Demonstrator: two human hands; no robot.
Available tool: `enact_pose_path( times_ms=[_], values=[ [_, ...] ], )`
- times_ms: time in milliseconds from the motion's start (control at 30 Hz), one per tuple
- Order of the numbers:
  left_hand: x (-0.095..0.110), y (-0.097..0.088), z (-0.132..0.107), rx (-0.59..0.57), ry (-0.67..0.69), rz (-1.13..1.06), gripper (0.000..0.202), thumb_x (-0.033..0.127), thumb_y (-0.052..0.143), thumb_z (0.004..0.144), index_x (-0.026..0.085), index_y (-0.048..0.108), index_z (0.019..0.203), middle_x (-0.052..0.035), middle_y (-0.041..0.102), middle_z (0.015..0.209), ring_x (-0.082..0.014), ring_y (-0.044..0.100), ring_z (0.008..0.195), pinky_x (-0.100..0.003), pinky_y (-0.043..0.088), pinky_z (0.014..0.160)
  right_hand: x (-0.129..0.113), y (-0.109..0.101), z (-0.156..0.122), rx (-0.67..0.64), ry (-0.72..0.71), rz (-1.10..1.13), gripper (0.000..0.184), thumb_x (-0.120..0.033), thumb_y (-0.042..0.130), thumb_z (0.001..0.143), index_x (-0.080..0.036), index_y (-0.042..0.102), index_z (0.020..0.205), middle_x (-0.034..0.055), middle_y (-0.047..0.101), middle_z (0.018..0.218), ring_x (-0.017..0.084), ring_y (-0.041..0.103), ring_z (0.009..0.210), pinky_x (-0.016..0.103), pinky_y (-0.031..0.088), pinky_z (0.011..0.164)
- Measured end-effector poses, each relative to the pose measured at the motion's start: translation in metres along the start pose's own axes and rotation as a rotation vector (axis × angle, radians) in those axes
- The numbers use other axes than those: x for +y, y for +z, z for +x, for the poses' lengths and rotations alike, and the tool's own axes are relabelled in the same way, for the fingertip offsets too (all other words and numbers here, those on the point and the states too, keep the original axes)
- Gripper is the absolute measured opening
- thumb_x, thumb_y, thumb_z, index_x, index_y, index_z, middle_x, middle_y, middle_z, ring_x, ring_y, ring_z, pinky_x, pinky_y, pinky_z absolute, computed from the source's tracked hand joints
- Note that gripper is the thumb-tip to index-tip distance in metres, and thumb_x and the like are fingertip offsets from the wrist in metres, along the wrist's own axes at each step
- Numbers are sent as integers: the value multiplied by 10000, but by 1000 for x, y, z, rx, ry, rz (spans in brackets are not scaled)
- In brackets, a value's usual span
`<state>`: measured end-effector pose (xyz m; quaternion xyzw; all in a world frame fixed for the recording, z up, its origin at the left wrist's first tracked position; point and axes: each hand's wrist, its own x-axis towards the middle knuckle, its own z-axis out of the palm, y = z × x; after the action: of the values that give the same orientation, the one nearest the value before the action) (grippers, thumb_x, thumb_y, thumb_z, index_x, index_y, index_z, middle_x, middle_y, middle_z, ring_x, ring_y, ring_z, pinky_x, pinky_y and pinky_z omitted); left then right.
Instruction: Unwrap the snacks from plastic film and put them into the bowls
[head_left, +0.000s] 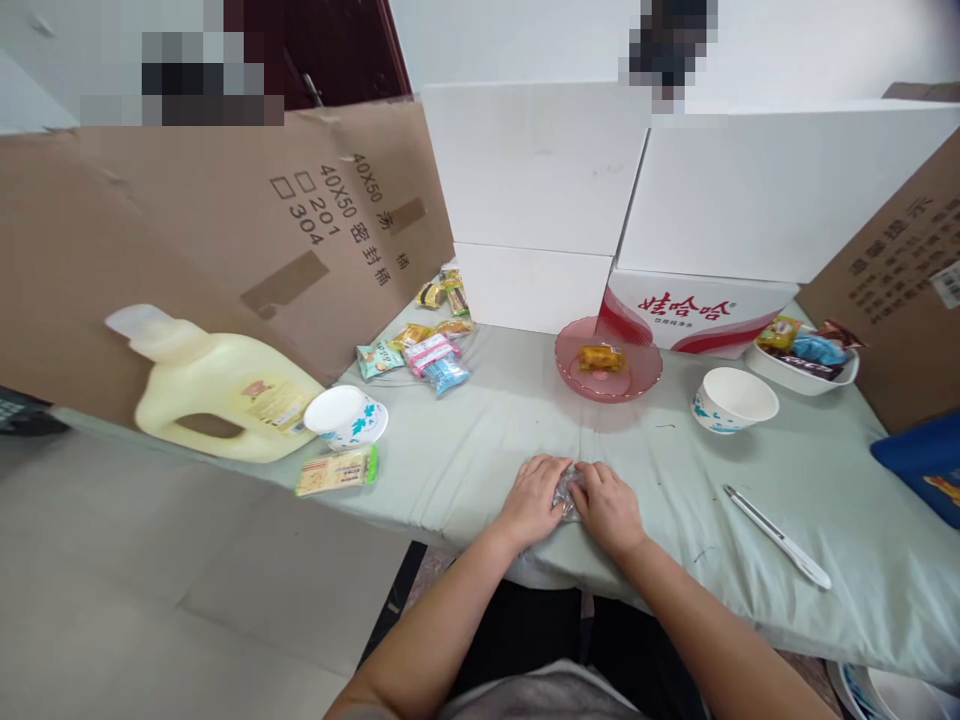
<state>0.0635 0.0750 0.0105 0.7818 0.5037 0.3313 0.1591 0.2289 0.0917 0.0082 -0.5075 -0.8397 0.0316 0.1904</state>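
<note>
Near the table's front edge, my left hand [534, 497] and my right hand [611, 508] meet over a crumpled piece of clear plastic wrap [568, 494]. Fingers of both hands are curled round it from either side, so most of it is hidden. Whether anything is inside the plastic I cannot tell. Beyond my hands stands a pink see-through bowl [646, 372] with a yellow-orange wrapped snack [601, 358] in it. To the right of my right hand lies a white pen-shaped cutter or pen [780, 538]; its exact kind is unclear.
At left are a yellow jug [225, 385], a paper cup [346, 416], a toothpick pack [337, 470] and several wrapped snacks [431, 355]. At right stand a paper bowl [735, 400], a white dish [806, 372] of snacks and a blue container [922, 470]. Boxes [532, 170] wall the back.
</note>
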Motion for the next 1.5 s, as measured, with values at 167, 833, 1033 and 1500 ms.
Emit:
enact_pose_path(
  times_ms=[167, 833, 1033, 1500],
  values=[
    [6, -9, -7, 214, 97, -69, 368, 18, 405, 796, 206, 609, 1037, -76, 592, 1059, -207, 551, 1011, -406, 498, 889, 2, 5, 1, 42, -15, -12, 217, -327, 447, 948, -180, 597, 1003, 58, 608, 872, 190, 567, 793, 280, 408, 671],
    [4, 0, -29, 341, -208, 27, 190, 119, 427, 858, 188, 530, 1002, -91, 575, 1024, -210, 579, 978, -379, 531, 852, -19, 2, -17, -236, -320, -34, 823, -635, 461, 856, -92, 319, 1457, 175, 279, 1517, 334, 216, 1413, 531, 217, 1126],
    [-4, 0, -32, 334, -134, 85, 140, 200, 453, 890, 188, 551, 989, -98, 599, 1018, -230, 601, 978, -382, 544, 810, -21, -4, -58, -187, -349, -8, 641, -406, 469, 919, -126, 296, 1470, 125, 310, 1514, 279, 281, 1397, 442, 298, 1119],
    [-7, 0, -27, 220, -44, 100, 126, 222, 487, 879, 225, 606, 917, -68, 633, 943, -232, 604, 905, -380, 546, 768, 203, -159, 58, 230, 351, -336, 289, -146, 482, 862, -207, 684, 1060, 100, 634, 956, 225, 584, 921, 325, 457, 710]
  ],
)
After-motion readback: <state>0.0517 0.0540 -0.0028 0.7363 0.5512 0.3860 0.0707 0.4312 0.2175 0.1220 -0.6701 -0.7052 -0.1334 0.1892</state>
